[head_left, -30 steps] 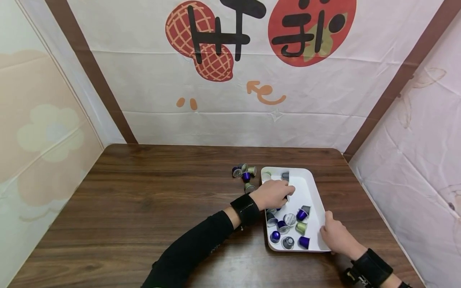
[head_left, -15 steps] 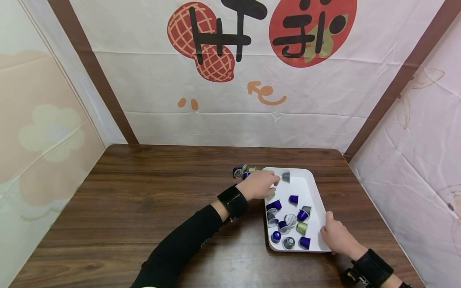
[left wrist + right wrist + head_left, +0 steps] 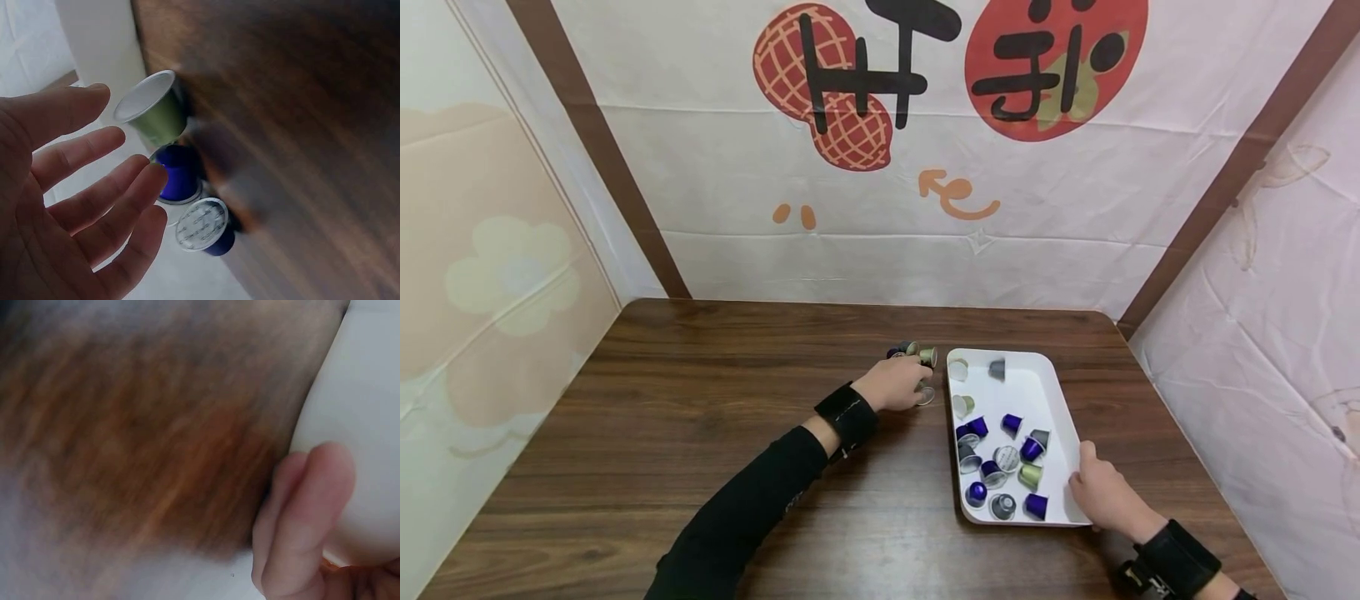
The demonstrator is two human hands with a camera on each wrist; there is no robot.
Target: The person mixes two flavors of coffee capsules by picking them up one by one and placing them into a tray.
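Note:
My left hand is over a small cluster of coffee capsules left of the white tray. Its fingers are loosely bent and hold nothing in the left wrist view. Close to the fingertips are a green capsule, a blue capsule and a dark blue one with its printed lid showing. The hand hides part of this cluster from the head view. At the tray's near right corner, my right hand grips the rim of the white tray.
Inside the tray lie several capsules, among them a blue capsule, a green one and a grey one. The brown wooden table extends far to the left. A printed cloth hangs behind it.
My left hand has moved left from above the tray to the capsules outside. A light-lidded green capsule now shows near the tray's left edge. The right hand stays on the rim.

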